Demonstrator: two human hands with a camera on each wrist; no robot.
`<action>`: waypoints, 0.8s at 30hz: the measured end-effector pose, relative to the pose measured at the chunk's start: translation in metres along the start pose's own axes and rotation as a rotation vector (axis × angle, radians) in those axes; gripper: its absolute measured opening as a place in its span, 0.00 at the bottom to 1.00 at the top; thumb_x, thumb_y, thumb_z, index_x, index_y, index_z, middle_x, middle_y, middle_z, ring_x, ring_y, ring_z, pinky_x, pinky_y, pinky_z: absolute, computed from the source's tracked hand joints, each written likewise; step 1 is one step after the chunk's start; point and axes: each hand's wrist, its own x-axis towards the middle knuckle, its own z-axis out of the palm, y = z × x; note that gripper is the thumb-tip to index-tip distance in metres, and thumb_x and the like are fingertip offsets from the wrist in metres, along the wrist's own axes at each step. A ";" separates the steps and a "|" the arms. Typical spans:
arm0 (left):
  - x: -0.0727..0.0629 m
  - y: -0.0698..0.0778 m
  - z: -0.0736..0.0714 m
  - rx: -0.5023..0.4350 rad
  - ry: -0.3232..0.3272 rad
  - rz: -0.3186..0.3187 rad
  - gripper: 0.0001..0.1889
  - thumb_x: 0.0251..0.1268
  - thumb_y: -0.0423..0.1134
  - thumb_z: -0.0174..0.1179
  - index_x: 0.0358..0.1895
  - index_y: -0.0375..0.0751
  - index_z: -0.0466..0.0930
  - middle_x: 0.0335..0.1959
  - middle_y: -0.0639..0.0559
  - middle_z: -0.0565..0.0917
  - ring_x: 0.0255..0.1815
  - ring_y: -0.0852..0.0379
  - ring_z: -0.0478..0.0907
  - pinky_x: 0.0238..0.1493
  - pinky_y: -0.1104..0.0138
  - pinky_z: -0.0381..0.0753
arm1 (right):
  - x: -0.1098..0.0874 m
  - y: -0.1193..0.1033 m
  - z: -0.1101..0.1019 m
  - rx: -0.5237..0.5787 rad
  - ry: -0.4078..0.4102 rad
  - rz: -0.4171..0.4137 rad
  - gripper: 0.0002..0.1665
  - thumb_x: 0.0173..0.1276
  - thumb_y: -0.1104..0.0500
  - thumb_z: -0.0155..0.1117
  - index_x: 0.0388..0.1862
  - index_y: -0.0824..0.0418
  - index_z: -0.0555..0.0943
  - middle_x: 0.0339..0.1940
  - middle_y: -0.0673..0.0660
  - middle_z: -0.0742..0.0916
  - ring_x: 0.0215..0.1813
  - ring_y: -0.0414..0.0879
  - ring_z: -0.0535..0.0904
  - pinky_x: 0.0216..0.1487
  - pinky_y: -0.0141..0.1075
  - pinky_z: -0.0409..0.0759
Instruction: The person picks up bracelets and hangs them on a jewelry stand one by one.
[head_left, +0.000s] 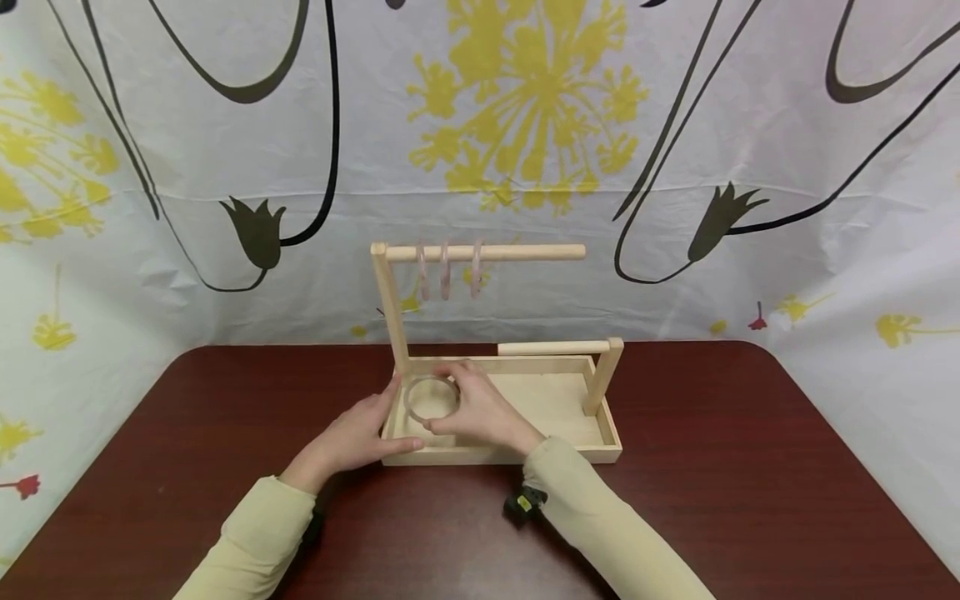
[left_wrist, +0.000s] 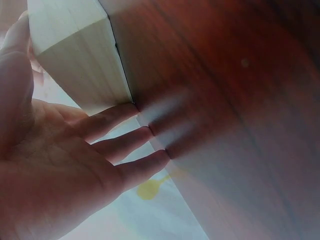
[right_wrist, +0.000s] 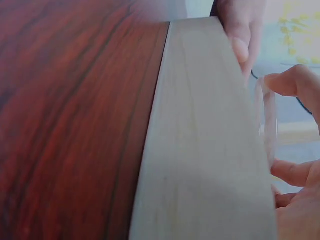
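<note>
My right hand (head_left: pixel 480 408) pinches a clear, pale bangle (right_wrist: pixel 270 120) between thumb and fingers. It holds the bangle over the left part of a light wooden tray stand (head_left: pixel 502 456), its round opening showing in the head view. My left hand (head_left: pixel 360 433) rests at the tray's front left corner, thumb along the front rim and other fingers down the left side. In the left wrist view, those fingers (left_wrist: pixel 117 150) are straight, with their tips on the table. Three pinkish bangles (head_left: pixel 446 271) hang from the stand's upper bar (head_left: pixel 532 252).
A tall post (head_left: pixel 392 308) rises at the tray's left end. On the right, a shorter post (head_left: pixel 603 379) carries a lower bar (head_left: pixel 555 347) pointing left. The stand sits on a dark red-brown table (head_left: pixel 697 467), before a patterned cloth (head_left: pixel 555 292).
</note>
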 end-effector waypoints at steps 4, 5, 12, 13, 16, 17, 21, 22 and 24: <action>-0.001 0.000 0.000 -0.002 -0.001 -0.001 0.56 0.60 0.61 0.63 0.76 0.29 0.41 0.65 0.27 0.66 0.63 0.36 0.68 0.57 0.45 0.70 | -0.003 -0.007 -0.002 -0.009 0.008 -0.005 0.42 0.44 0.55 0.79 0.60 0.66 0.75 0.49 0.60 0.77 0.49 0.52 0.74 0.46 0.40 0.75; -0.001 0.000 0.000 -0.004 0.000 0.004 0.56 0.60 0.61 0.63 0.75 0.28 0.41 0.65 0.27 0.66 0.63 0.36 0.68 0.56 0.45 0.70 | -0.004 -0.008 -0.002 -0.010 0.010 -0.006 0.42 0.44 0.55 0.79 0.60 0.66 0.75 0.49 0.60 0.77 0.49 0.52 0.74 0.46 0.40 0.75; -0.002 -0.001 0.000 0.001 0.018 0.017 0.56 0.59 0.60 0.64 0.76 0.29 0.41 0.65 0.27 0.67 0.62 0.36 0.69 0.55 0.46 0.71 | -0.010 -0.019 -0.008 -0.001 0.018 -0.051 0.43 0.43 0.56 0.80 0.60 0.67 0.75 0.49 0.58 0.76 0.49 0.52 0.74 0.46 0.38 0.76; -0.002 -0.001 0.000 0.001 0.020 0.021 0.56 0.59 0.60 0.64 0.76 0.28 0.41 0.64 0.27 0.67 0.62 0.36 0.69 0.55 0.46 0.71 | -0.011 -0.021 -0.009 0.000 0.021 -0.061 0.43 0.43 0.57 0.79 0.60 0.67 0.75 0.48 0.58 0.77 0.48 0.51 0.73 0.46 0.38 0.75; -0.001 -0.001 0.000 -0.008 0.019 0.027 0.56 0.59 0.60 0.64 0.76 0.28 0.41 0.64 0.28 0.68 0.62 0.37 0.70 0.55 0.46 0.71 | -0.014 -0.026 -0.011 -0.004 0.026 -0.083 0.42 0.43 0.57 0.79 0.59 0.67 0.75 0.48 0.58 0.77 0.47 0.49 0.73 0.46 0.38 0.75; -0.001 -0.001 0.001 -0.010 0.020 0.030 0.56 0.59 0.60 0.64 0.75 0.28 0.41 0.64 0.28 0.68 0.62 0.37 0.70 0.55 0.46 0.71 | -0.016 -0.027 -0.012 -0.004 0.026 -0.093 0.42 0.43 0.58 0.79 0.59 0.67 0.75 0.49 0.58 0.76 0.47 0.49 0.73 0.46 0.38 0.75; -0.001 -0.001 0.000 -0.007 0.019 0.041 0.56 0.59 0.59 0.64 0.75 0.26 0.42 0.64 0.28 0.68 0.61 0.37 0.70 0.54 0.45 0.72 | -0.020 -0.030 -0.014 0.008 0.018 -0.115 0.42 0.43 0.58 0.79 0.59 0.67 0.75 0.50 0.57 0.76 0.49 0.52 0.73 0.47 0.38 0.74; 0.000 -0.001 0.000 -0.004 0.019 0.041 0.56 0.59 0.59 0.64 0.75 0.26 0.42 0.64 0.28 0.68 0.61 0.37 0.70 0.54 0.45 0.72 | -0.021 -0.031 -0.014 0.009 0.016 -0.120 0.42 0.43 0.58 0.80 0.59 0.66 0.75 0.51 0.57 0.76 0.49 0.52 0.73 0.47 0.37 0.74; 0.000 -0.002 0.000 0.004 0.017 0.040 0.56 0.59 0.60 0.64 0.75 0.26 0.42 0.64 0.28 0.68 0.61 0.36 0.70 0.55 0.45 0.71 | -0.023 -0.031 -0.015 0.013 0.017 -0.133 0.42 0.43 0.59 0.80 0.59 0.66 0.75 0.52 0.56 0.75 0.49 0.52 0.73 0.48 0.37 0.74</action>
